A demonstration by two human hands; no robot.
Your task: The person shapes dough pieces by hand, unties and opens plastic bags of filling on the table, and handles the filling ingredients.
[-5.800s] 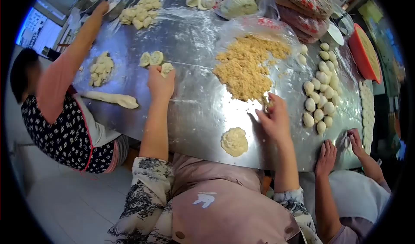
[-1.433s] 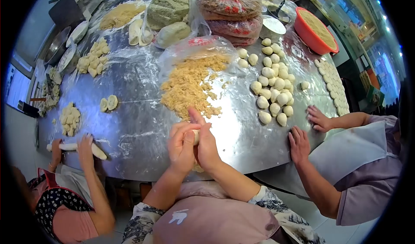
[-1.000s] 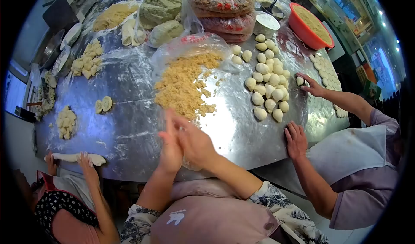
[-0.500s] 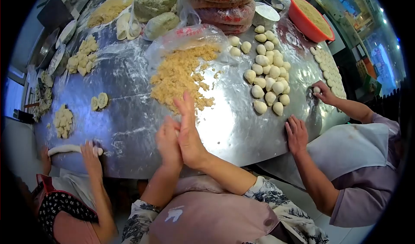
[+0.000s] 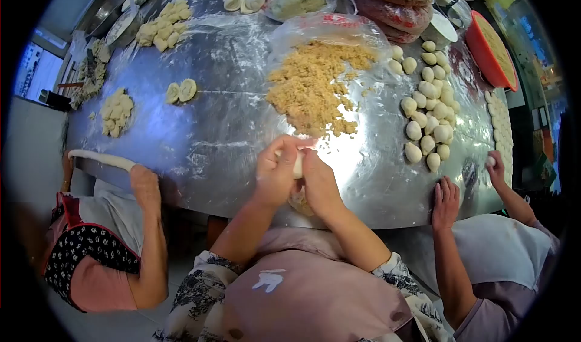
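The metal surface [image 5: 224, 187] spreads before me, with the crumbly yellow heap [image 5: 315, 88] just past my fingers at 12 o'clock, the pale balls [image 5: 431, 124] at 2, the red basin [image 5: 493, 54] beyond them, and a co-worker's dough rope [image 5: 103, 158] at 9. Two cut pieces [image 5: 181, 91] sit at 10; at 6 my hands partly block a flat dough [image 5: 301, 203]. My left hand [image 5: 275, 171] and right hand [image 5: 319, 181] grip narrowly round a small dough piece [image 5: 297, 163], mostly finger-hidden, over the near edge.

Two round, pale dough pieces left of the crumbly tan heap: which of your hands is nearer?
Left. The left hand is right of the dough pieces and closer to the body; the right hand is farther right.
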